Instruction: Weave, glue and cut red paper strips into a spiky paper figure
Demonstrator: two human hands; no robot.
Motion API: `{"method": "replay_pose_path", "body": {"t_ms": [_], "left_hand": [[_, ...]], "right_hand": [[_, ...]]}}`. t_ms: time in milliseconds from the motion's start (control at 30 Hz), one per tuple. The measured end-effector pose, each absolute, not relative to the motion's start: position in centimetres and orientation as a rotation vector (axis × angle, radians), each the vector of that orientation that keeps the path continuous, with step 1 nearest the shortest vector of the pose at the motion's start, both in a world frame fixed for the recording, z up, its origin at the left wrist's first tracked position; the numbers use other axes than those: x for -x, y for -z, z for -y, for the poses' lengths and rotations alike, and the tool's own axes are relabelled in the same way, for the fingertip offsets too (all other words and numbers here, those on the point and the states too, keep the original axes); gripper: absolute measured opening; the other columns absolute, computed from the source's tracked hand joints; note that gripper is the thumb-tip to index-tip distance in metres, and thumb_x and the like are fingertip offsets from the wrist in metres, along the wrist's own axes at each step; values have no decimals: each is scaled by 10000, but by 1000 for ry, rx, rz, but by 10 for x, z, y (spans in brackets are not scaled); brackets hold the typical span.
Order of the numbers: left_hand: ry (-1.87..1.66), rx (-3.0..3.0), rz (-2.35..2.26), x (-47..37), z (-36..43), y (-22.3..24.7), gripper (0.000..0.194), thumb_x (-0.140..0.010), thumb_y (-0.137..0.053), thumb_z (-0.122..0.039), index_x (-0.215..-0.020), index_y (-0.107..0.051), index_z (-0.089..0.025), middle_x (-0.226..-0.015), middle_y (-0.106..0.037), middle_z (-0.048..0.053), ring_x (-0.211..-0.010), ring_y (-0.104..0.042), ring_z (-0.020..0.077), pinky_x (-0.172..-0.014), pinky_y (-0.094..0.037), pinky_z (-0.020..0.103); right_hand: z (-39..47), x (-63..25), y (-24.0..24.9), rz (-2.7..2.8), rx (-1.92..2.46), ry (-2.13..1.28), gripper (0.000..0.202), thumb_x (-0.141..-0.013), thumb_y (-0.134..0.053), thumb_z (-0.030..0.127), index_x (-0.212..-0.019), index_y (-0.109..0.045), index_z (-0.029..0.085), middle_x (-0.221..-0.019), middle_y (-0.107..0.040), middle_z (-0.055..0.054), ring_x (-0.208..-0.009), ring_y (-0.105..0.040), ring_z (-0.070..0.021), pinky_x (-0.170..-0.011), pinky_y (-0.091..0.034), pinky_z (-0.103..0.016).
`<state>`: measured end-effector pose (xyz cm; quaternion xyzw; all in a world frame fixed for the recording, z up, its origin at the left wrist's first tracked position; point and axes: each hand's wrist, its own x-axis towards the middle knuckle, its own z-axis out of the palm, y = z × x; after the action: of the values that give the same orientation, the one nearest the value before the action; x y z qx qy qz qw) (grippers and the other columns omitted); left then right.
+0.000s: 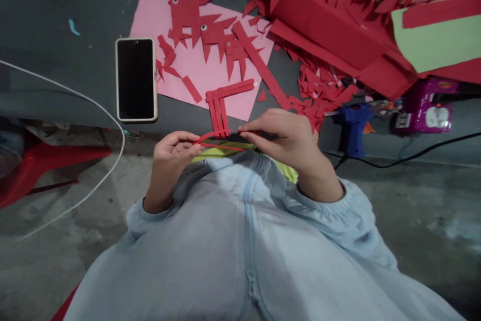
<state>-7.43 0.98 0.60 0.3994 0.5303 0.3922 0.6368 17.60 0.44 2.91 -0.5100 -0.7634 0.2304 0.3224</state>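
My left hand (173, 153) pinches a narrow red paper strip (206, 136) near its folded end, at the table's front edge. My right hand (287, 135) is closed in a pinch at the other end of the strip, thumb against forefinger. Between both hands, an L-shaped piece of interlaced red strips (217, 110) lies partly on a pink sheet (150, 20), its lower ends by the held strip. Farther back on that sheet are three red paper fish shapes with googly eyes, the largest fish (188, 13) at the left. A long red strip (265, 70) lies slanting beside them.
A phone (136, 80) lies left of the pink sheet. A white cable (93, 100) crosses the left side. Red paper sheets (330, 25) and scraps are heaped at the right, near a blue glue gun (352, 128) and a purple power strip (424, 110). A red chair (48, 161) stands lower left.
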Motion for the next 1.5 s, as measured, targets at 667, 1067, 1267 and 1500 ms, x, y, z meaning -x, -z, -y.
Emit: {"method": "replay_pose_path", "body": {"t_ms": [667, 1067, 1267, 1500], "left_hand": [[-839, -978, -1292, 54, -16, -15, 152, -672, -800, -176, -820, -764, -170, -717, -760, 7, -543, -632, 55, -518, -513, 135], [-1259, -1064, -1412, 39, -21, -10, 86, -769, -773, -211, -798, -696, -185, -777, -742, -14, -608, -692, 70, -608, -591, 167], [-1297, -1049, -1416, 49, -24, -4, 203, -746, -787, -212, -905, -663, -189, -803, -732, -24, -564, -675, 60, -559, -576, 156], [-1339, -1107, -1438, 37, -24, -6, 180, -776, -778, -262, -877, -645, -193, -822, -704, -21, -654, -708, 82, -604, -600, 172]], "right_hand": [[-32, -151, -59, 2021, 1326, -453, 164, -963, -587, 265, -1060, -717, 238, -883, -784, -41, -803, -687, -204, -806, -530, -387], [-12, -144, -33, 1808, 1550, -955, 260, -922, -607, 375, -765, -692, 186, -694, -691, -32, -645, -587, -154, -619, -419, -286], [-10, -150, -30, 1567, 1652, -1121, 303, -914, -615, 428, -767, -694, 175, -657, -677, -17, -575, -547, -131, -567, -388, -274], [-10, -142, -31, 1520, 1649, -1271, 455, -899, -610, 598, -797, -726, 170, -658, -682, -28, -575, -549, -130, -544, -381, -269]]}}
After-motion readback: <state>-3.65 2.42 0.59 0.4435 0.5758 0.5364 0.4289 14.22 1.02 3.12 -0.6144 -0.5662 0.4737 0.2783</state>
